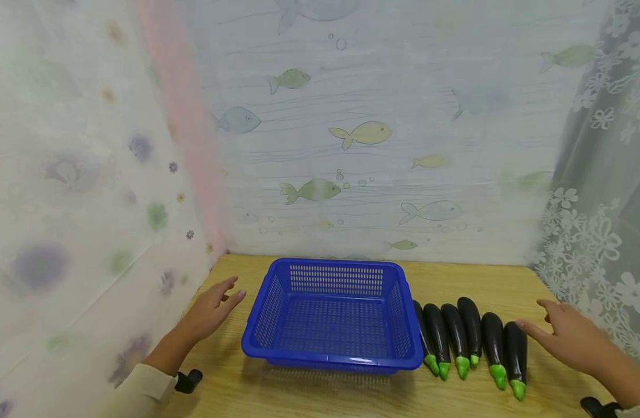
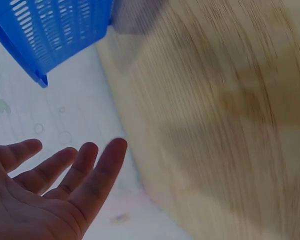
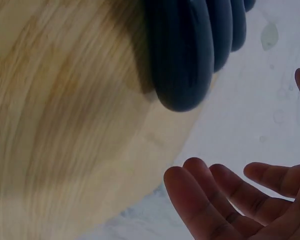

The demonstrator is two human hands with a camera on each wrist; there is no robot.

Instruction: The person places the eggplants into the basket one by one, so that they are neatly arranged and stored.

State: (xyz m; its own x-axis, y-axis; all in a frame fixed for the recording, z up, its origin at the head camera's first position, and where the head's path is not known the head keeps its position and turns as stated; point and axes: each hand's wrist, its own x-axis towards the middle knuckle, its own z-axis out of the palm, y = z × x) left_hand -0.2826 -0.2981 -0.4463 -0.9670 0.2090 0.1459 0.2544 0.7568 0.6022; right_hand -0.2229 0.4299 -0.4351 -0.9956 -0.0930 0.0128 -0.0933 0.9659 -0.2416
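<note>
1. We see the left hand (image 1: 210, 312) apart from the blue basket (image 1: 330, 359), fingers relaxed and unclenched;
2. we see the right hand (image 1: 575, 338) near the rightmost eggplant (image 1: 516, 354), fingers likewise loose;
3. we count six eggplants (image 1: 455, 332) side by side on the wooden surface (image 1: 309, 402), right of the basket.

We see our left hand (image 2: 42, 207) with its fingers loosely extended, apart from the blue perforated basket (image 2: 75, 45) beyond its fingertips. The wood-grained table (image 2: 215, 125) spreads to one side of the hand; behind the fingers, we see a pale backdrop (image 2: 82, 95) with faint circles (image 2: 65, 137).
</note>
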